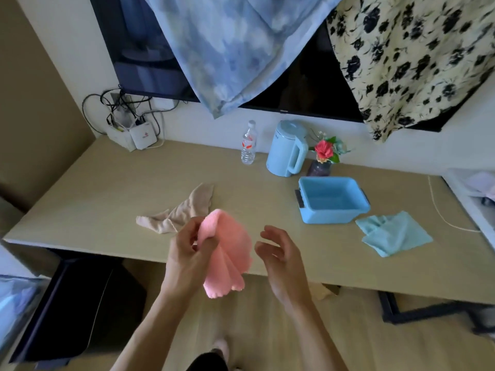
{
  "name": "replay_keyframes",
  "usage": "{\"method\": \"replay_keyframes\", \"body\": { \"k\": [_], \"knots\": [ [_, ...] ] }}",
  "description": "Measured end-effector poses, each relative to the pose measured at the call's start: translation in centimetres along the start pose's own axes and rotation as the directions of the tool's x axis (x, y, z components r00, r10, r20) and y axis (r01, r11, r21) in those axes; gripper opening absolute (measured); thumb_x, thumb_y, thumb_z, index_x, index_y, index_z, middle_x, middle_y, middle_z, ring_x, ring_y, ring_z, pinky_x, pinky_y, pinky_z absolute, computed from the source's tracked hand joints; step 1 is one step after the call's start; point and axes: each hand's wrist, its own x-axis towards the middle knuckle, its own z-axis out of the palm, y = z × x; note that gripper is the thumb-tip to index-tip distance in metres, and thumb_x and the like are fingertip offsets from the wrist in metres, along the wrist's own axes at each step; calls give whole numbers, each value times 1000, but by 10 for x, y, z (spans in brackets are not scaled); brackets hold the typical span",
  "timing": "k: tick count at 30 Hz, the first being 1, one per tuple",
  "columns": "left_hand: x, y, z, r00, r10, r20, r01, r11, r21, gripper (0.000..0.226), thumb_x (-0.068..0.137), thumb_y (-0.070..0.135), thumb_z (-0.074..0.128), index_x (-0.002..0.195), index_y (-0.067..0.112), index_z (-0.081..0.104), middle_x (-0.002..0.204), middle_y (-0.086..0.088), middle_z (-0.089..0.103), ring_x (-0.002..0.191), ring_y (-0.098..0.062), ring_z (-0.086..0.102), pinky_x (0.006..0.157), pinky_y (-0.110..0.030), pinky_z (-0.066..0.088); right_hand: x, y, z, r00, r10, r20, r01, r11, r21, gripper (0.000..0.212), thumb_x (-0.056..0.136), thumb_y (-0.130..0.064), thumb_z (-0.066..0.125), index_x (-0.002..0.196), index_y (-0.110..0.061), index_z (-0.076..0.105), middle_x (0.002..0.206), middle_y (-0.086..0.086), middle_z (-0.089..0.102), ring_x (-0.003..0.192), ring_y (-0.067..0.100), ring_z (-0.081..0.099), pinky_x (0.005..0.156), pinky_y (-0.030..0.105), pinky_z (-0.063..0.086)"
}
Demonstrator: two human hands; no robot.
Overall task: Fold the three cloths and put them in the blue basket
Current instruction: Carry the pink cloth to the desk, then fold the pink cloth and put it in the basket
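The left hand (187, 253) and the right hand (281, 261) are bare; the wrists are bare as well; the left forearm (158, 325) and the right forearm (308, 338) show uncovered down to the bottom edge of the view, so any sleeve lies out of sight; low in the middle, between the two forearms, is a patch of black garment (207, 362), its kind unclear; just above it is a foot (221, 345), too blurred to tell whether it is shod.
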Motion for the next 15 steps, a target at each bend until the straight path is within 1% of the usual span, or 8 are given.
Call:
{"method": "replay_keyframes", "body": {
  "k": [2, 4, 5, 6, 8, 11, 13, 15],
  "knots": [
    [32, -2, 12, 1000, -5, 5, 5, 1000, 3, 28, 80, 20, 53, 104, 28, 65, 91, -3, 72, 88, -20, 70, 72, -43, 60, 32, 3, 1, 998, 21, 62, -20, 999, -31, 38, 91, -12, 66, 125, -27, 58, 123, -13, 64, 100, -3, 66, 84, 17, 53],
    [68, -5, 27, 1000, -16, 9, 16, 1000, 7, 29, 88, 7, 53, 105, 25, 66, 91, 2, 72, 84, -4, 69, 66, -24, 56, 64, 8, 1, 991, 26, 131, -14, 996, -88, 45, 88, -17, 68, 129, -31, 56, 126, -17, 63, 113, -3, 61, 98, 24, 50],
    [87, -7, 34, 999, -28, 16, 28, 1000, 10, 33, 89, 1, 51, 106, 24, 66, 92, 5, 71, 83, 3, 67, 64, -14, 52, 80, 9, 0, 987, 23, 161, -3, 992, -128, 50, 86, -18, 69, 132, -32, 54, 129, -19, 61, 120, -4, 56, 102, 21, 45],
    [103, -7, 40, 999, -41, 26, 40, 999, 21, 37, 89, -2, 50, 108, 25, 66, 94, 8, 70, 82, 7, 65, 64, -11, 50, 93, 9, -1, 982, 21, 187, 11, 985, -172, 54, 85, -17, 71, 134, -32, 53, 132, -20, 59, 123, -7, 52, 101, 13, 40],
    [136, -11, 52, 997, -67, 43, 66, 998, 26, 39, 90, 2, 51, 113, 30, 64, 99, 10, 70, 87, 3, 66, 69, -17, 52, 121, 8, -4, 974, 35, 222, 15, 975, -220, 57, 84, -12, 74, 134, -30, 53, 132, -21, 58, 119, -15, 49, 91, 0, 35],
    [176, -12, 68, 992, -87, 94, 85, 996, 30, 34, 89, 15, 56, 114, 38, 58, 100, 10, 71, 91, -9, 69, 77, -33, 56, 159, 6, -10, 972, 37, 230, 18, 973, -230, 50, 82, -12, 77, 125, -27, 57, 122, -19, 65, 111, -10, 56, 84, 0, 38],
    [197, -9, 77, 988, -99, 116, 95, 995, 35, 36, 81, 23, 58, 113, 39, 57, 102, 5, 72, 91, -17, 70, 79, -39, 58, 182, 7, -13, 979, 55, 198, -11, 976, -215, 36, 80, -19, 75, 112, -25, 61, 108, -15, 69, 102, 0, 62, 81, 9, 45],
    [214, -4, 85, 991, -70, 116, 64, 997, 51, 36, 82, 21, 62, 114, 36, 57, 103, 3, 71, 92, -16, 70, 78, -35, 57, 199, 7, -13, 989, 33, 147, -7, 985, -172, 24, 79, -22, 71, 100, -20, 60, 94, 0, 68, 90, 19, 64, 77, 31, 52]
  ]
}}
